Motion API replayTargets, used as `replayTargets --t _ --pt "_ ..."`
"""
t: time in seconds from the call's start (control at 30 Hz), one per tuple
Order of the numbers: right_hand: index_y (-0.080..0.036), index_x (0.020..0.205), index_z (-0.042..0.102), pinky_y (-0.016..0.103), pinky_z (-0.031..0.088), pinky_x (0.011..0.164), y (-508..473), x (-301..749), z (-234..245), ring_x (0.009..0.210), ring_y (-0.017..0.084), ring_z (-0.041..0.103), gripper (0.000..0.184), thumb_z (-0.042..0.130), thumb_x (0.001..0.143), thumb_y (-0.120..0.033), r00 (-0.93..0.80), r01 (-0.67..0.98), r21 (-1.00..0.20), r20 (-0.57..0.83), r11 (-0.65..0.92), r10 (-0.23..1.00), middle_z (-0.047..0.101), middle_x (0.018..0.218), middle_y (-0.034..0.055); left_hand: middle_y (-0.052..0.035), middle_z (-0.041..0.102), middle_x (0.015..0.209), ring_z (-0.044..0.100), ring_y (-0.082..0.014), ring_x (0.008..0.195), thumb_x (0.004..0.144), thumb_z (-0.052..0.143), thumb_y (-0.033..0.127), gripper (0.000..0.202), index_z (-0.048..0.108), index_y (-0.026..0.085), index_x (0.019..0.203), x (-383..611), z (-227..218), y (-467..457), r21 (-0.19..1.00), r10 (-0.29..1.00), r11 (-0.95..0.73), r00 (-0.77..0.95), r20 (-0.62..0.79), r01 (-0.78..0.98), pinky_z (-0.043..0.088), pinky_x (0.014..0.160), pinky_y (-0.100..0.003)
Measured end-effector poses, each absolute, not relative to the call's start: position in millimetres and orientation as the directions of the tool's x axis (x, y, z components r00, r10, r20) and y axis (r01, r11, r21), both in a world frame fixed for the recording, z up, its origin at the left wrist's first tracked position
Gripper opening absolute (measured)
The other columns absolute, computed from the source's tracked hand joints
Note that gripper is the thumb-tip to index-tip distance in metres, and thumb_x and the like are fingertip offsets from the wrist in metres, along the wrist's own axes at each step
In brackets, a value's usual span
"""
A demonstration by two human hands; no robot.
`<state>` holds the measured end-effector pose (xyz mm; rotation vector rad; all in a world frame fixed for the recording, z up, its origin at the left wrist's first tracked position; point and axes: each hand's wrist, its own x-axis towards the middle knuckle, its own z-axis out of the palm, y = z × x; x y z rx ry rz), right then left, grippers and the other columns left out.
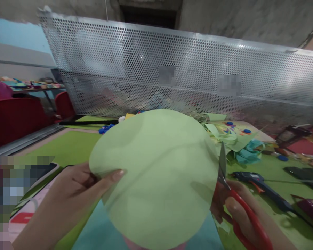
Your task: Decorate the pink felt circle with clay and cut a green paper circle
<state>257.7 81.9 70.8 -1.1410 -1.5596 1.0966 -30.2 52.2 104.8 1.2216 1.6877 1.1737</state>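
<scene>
A large rounded sheet of light green paper [159,173] is held up in front of me. My left hand [86,187] pinches its left edge, thumb on the near face and fingers behind. At the sheet's right edge, my right hand [234,205] grips red-handled scissors [250,222] with the blades pointing up. The blades stand beside the paper's edge; whether they touch it I cannot tell. Some of the right fingers are hidden behind the paper's edge. Below the sheet shows blue paper [94,229], with a bit of pink at the bottom.
On the green tabletop [271,177] to the right lie a glue gun [263,189], blue-green paper scraps [250,152] and a dark phone-like object [302,175]. A perforated metal panel [146,62] rises behind the table. Red chairs [18,118] stand at left.
</scene>
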Motion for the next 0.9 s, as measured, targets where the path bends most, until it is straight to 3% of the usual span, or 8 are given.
replayTargets --t 0.23,0.43,0.6,0.7,0.9 --pt "-0.02 0.082 0.057 0.028 0.041 0.044 79 251 75 0.044 0.013 0.043 0.053 0.059 0.066 -0.071 -0.14 0.149 -0.975 0.143 0.163 0.98 0.047 0.049 -0.0048 -0.0004 0.076 0.068 0.07 -0.0247 0.069 0.053 0.075 0.045 0.032 0.075 0.022 0.074 -34 102 54 0.939 0.954 0.158 -0.293 -0.065 0.306 0.056 0.058 -0.026" --pt "-0.019 0.081 0.055 0.026 0.035 0.041 78 246 78 0.041 0.011 0.041 0.057 0.061 0.062 -0.073 -0.102 0.125 -0.983 0.119 0.131 0.988 0.046 0.047 -0.0064 -0.0007 0.076 0.067 0.07 -0.0246 0.068 0.052 0.076 0.046 0.035 0.075 0.023 0.078 -36 100 54 0.942 0.959 0.133 -0.279 -0.044 0.308 0.057 0.059 -0.027" --pt "-0.019 0.07 0.052 0.024 0.026 0.041 82 246 83 0.04 0.009 0.034 0.058 0.055 0.064 -0.076 -0.217 0.167 -0.982 0.056 0.094 0.974 0.037 0.045 -0.0075 0.0007 0.074 0.062 0.069 -0.0248 0.065 0.054 0.072 0.052 0.03 0.074 0.025 0.065 -36 101 53 0.912 0.953 0.163 -0.301 -0.046 0.376 0.056 0.055 -0.028" --pt "-0.02 0.062 0.047 0.025 0.022 0.041 85 247 87 0.04 0.009 0.031 0.057 0.048 0.068 -0.077 -0.31 0.223 -0.963 0.078 0.152 0.947 0.034 0.045 -0.0073 0.0007 0.074 0.06 0.067 -0.0245 0.058 0.054 0.069 0.055 0.031 0.072 0.024 0.057 -31 101 50 0.88 0.93 0.226 -0.361 -0.068 0.418 0.052 0.049 -0.029" --pt "-0.02 0.073 0.056 0.028 0.032 0.045 84 253 83 0.044 0.012 0.035 0.052 0.048 0.075 -0.071 -0.272 0.239 -0.932 0.204 0.271 0.94 0.041 0.049 -0.0056 0.0041 0.071 0.06 0.066 -0.0232 0.062 0.054 0.072 0.048 0.022 0.073 0.026 0.058 -30 101 52 0.893 0.925 0.209 -0.376 -0.049 0.398 0.051 0.052 -0.028"
